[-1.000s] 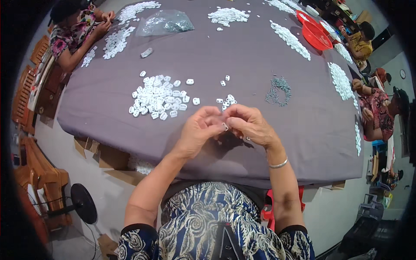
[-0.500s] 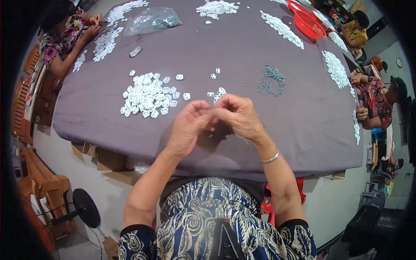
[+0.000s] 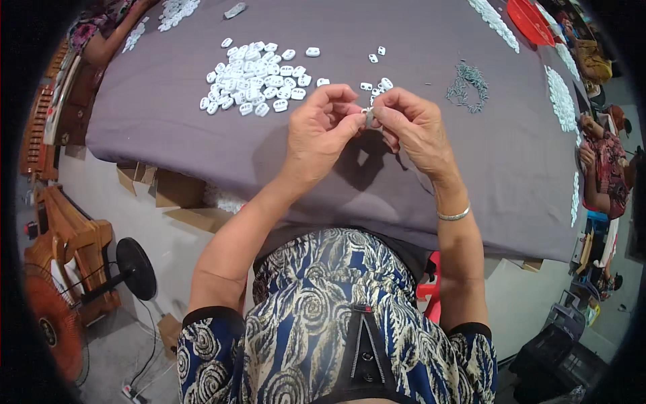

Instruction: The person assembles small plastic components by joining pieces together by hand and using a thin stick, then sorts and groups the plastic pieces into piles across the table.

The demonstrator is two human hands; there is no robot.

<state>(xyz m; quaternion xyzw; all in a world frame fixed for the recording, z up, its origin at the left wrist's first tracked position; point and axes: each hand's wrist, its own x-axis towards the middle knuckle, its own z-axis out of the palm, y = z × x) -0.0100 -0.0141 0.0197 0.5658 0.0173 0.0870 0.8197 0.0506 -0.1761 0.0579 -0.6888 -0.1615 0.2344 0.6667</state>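
The head view had both bare hands up over the grey tablecloth (image 3: pixel 525 182), and what close finger work it was! The left hand (image 3: pixel 321 137) had thumb and forefinger nipped together on a small white piece (image 3: pixel 367 116), its other fingers loosely curled. In from the other side came the right hand (image 3: pixel 418 133), thumb and forefinger pinched on that same piece, barely a gap between them, a silver bracelet (image 3: pixel 454 213) round the wrist. Fingertips hid much of the piece, so its exact shape was hard to tell. Just beyond the hands sat a small cluster of white pieces (image 3: pixel 385 84); off to the left spread a big pile of white pieces (image 3: pixel 250 79), and over on the right, a heap of grey pins (image 3: pixel 469 87). Far right, a co-worker (image 3: pixel 603 161) sat at the table's edge, near a long white pile (image 3: pixel 560 97).
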